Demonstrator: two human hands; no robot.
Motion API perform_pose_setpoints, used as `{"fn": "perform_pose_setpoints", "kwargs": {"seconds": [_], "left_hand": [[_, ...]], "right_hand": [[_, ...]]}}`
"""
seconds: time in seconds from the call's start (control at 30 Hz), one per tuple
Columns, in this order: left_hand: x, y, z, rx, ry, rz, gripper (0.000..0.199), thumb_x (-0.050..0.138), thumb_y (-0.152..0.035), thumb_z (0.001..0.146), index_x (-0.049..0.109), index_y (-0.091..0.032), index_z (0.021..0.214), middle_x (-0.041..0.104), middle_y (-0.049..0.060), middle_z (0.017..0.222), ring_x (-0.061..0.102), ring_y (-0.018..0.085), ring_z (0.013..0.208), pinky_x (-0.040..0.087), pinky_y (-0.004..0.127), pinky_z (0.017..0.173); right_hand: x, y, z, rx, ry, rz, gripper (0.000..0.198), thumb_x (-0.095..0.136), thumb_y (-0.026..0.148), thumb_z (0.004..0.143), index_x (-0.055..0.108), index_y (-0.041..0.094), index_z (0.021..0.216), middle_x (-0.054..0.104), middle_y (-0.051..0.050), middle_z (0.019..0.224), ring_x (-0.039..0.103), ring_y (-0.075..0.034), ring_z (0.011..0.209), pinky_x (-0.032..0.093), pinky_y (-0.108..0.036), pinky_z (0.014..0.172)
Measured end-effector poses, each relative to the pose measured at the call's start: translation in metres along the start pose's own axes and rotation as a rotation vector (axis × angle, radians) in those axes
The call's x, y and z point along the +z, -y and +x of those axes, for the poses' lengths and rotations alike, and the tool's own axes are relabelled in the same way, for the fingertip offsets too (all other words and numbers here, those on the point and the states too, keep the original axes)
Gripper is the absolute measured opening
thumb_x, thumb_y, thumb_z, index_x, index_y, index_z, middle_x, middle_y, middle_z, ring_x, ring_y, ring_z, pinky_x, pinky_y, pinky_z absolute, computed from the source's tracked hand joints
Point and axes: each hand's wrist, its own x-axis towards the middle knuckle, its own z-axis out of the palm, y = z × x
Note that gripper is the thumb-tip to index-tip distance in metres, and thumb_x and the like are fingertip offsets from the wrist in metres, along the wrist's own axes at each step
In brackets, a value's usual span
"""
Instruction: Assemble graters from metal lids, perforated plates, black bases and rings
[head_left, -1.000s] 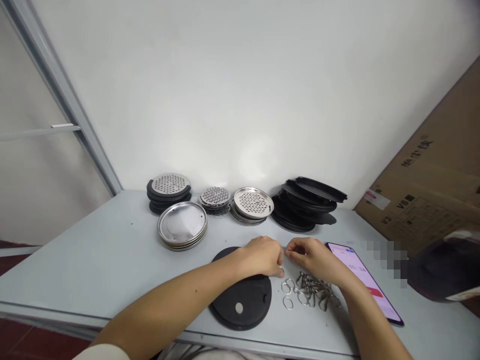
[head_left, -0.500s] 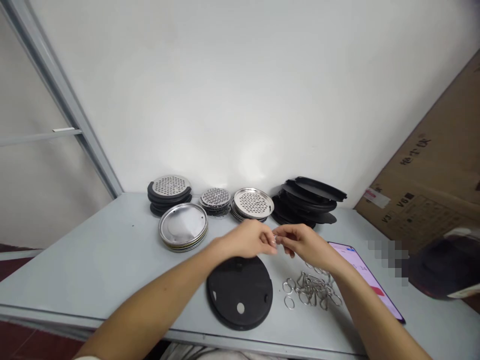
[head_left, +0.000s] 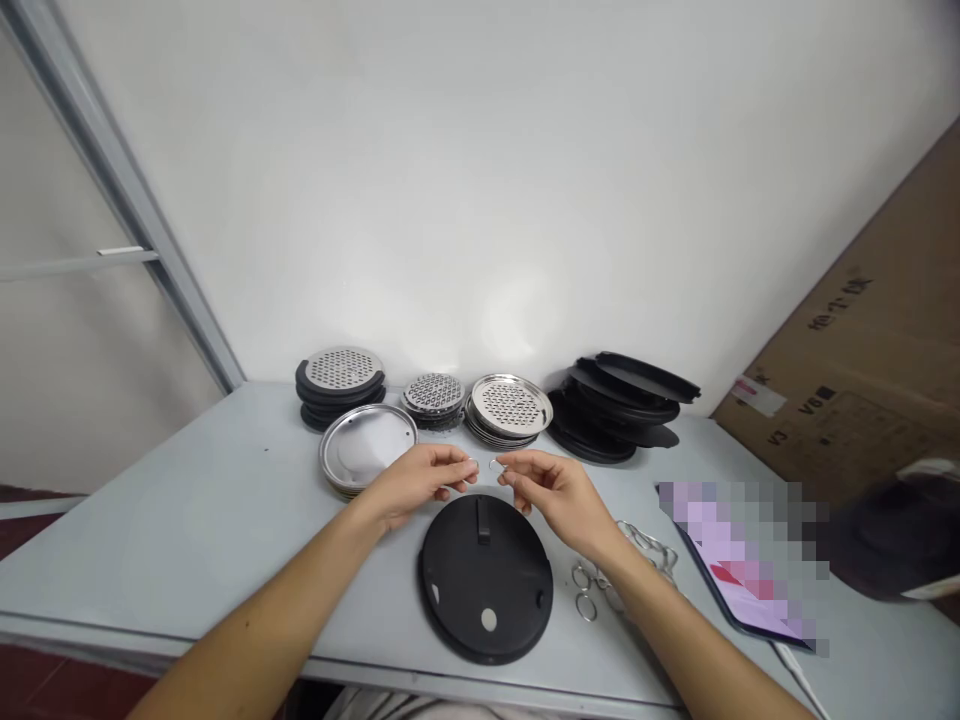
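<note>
My left hand [head_left: 427, 478] pinches a small metal ring [head_left: 474, 463] between thumb and fingertips. A second small metal ring [head_left: 493, 465] is held in the fingertips of my right hand [head_left: 555, 490]. The two rings face each other with a narrow gap between them. Below the hands, a round black disc [head_left: 491, 580] with a clip-like tab at its far edge and pale spots near its front lies on the table. A pile of metal rings [head_left: 646, 545] sits to the right, partly hidden by my right forearm.
Along the wall stand stacked grater plates [head_left: 345, 368], smaller grater discs [head_left: 433, 393], silver-rimmed grater discs [head_left: 511, 405] and black round parts [head_left: 622, 410]. Shiny metal plates [head_left: 364, 440] lie nearer, at left. A phone [head_left: 720, 560] and a cardboard box [head_left: 847, 350] are at right.
Both hands have moved left, to above the black disc's far edge. They have drawn slightly apart, and a ring now shows in each. The disc's tab has come into view.
</note>
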Motion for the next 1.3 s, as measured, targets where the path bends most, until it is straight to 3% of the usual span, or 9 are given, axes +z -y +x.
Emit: {"fn": "perform_pose_setpoints", "kwargs": {"seconds": [0.17,0.4,0.6,0.67,0.83,0.97,1.3], "left_hand": [[0.008,0.004,-0.001,0.008,0.012,-0.106,0.032,0.07,-0.044,0.076,0.07,-0.013,0.085,0.064,0.005,0.089,0.053,0.011,0.078,0.037,0.023,0.067],[0.021,0.006,-0.001,0.111,-0.079,-0.018,0.028,0.07,-0.04,0.076,0.07,-0.012,0.082,0.062,0.002,0.077,0.049,0.01,0.069,0.037,0.024,0.066],[0.025,0.008,0.001,0.125,-0.149,-0.039,0.03,0.071,-0.042,0.075,0.069,-0.013,0.079,0.062,0.002,0.075,0.051,0.011,0.067,0.038,0.025,0.065],[0.025,0.009,0.001,0.133,-0.159,-0.03,0.029,0.07,-0.041,0.075,0.07,-0.013,0.079,0.064,0.003,0.076,0.052,0.011,0.068,0.039,0.025,0.065],[0.027,0.01,0.002,0.192,-0.182,0.027,0.026,0.069,-0.039,0.077,0.07,-0.012,0.078,0.065,0.003,0.072,0.054,0.012,0.068,0.04,0.024,0.064],[0.027,0.012,0.003,0.173,-0.17,-0.015,0.026,0.069,-0.038,0.077,0.071,-0.012,0.08,0.067,0.004,0.075,0.055,0.012,0.067,0.041,0.024,0.064],[0.027,0.009,0.002,0.074,-0.154,-0.102,0.026,0.073,-0.036,0.074,0.071,-0.011,0.077,0.066,0.004,0.074,0.055,0.01,0.066,0.04,0.022,0.062]], "right_hand": [[0.004,-0.002,-0.002,-0.025,-0.006,-0.027,0.033,0.068,0.038,0.077,0.069,0.017,0.101,0.058,0.002,0.056,0.053,-0.012,0.053,0.046,-0.027,0.054],[0.007,-0.009,-0.005,-0.054,0.03,-0.112,0.027,0.062,0.034,0.083,0.071,0.017,0.103,0.061,0.0,0.062,0.052,-0.012,0.052,0.044,-0.026,0.052],[0.012,-0.012,-0.01,-0.453,-0.044,-0.562,0.027,0.048,0.023,0.093,0.067,0.022,0.113,0.061,-0.007,0.086,0.057,-0.018,0.075,0.048,-0.031,0.07],[0.013,-0.012,-0.012,-0.504,-0.01,-0.667,0.032,0.042,0.02,0.095,0.061,0.021,0.122,0.056,-0.007,0.088,0.056,-0.018,0.077,0.048,-0.032,0.072],[0.013,-0.017,-0.01,-0.477,0.062,-0.862,0.037,0.034,0.019,0.098,0.05,0.02,0.131,0.053,-0.007,0.088,0.056,-0.018,0.073,0.05,-0.031,0.068],[0.012,-0.023,-0.008,-0.516,0.022,-1.013,0.04,0.034,0.018,0.098,0.041,0.016,0.137,0.056,-0.009,0.092,0.059,-0.02,0.074,0.05,-0.032,0.066],[0.016,-0.017,-0.014,-0.518,0.025,-1.132,0.04,0.034,0.012,0.095,0.041,0.015,0.135,0.055,-0.009,0.095,0.057,-0.018,0.067,0.048,-0.03,0.061]]}}
